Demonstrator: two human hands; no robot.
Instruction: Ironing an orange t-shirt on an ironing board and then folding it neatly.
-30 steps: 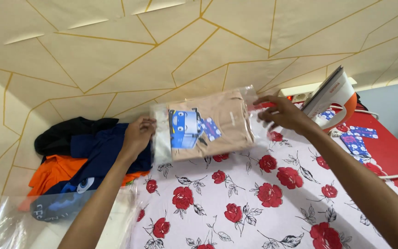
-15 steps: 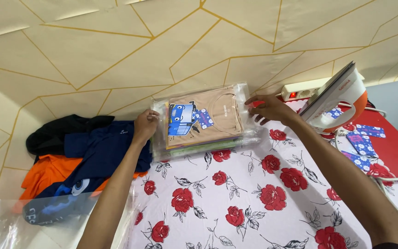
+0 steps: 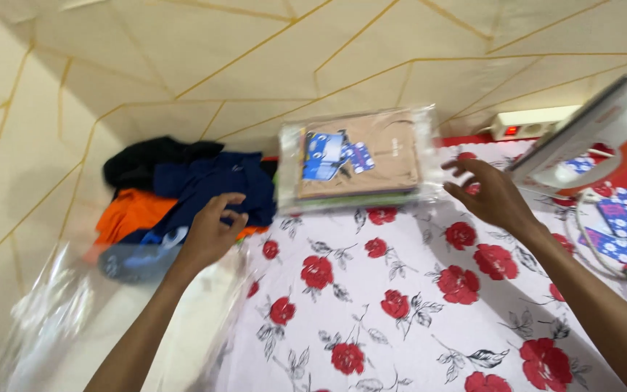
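The left hand (image 3: 208, 232) has its fingers loosely curled and parted, holding nothing; it hovers over the edge of a heap of loose clothes (image 3: 183, 192), dark blue, black and orange, which lies at the left of the table against the wall. The right hand (image 3: 491, 196) is open with its fingers spread, also empty, in the air just right of a stack of bagged shirts (image 3: 357, 160). The top one is a tan shirt with a blue cartoon bus, sealed in clear plastic, and the stack rests flat at the back of the table, touching the wall. Neither hand touches it.

Judging from how things lie, the bagged stack is set down and done with, while the heap of loose clothes is not yet packed. Empty clear bags (image 3: 74, 319) lie at the near left. A white and orange iron (image 3: 582, 138) stands upright at the right on the rose-printed cloth (image 3: 400, 305), near a power strip (image 3: 527, 123).
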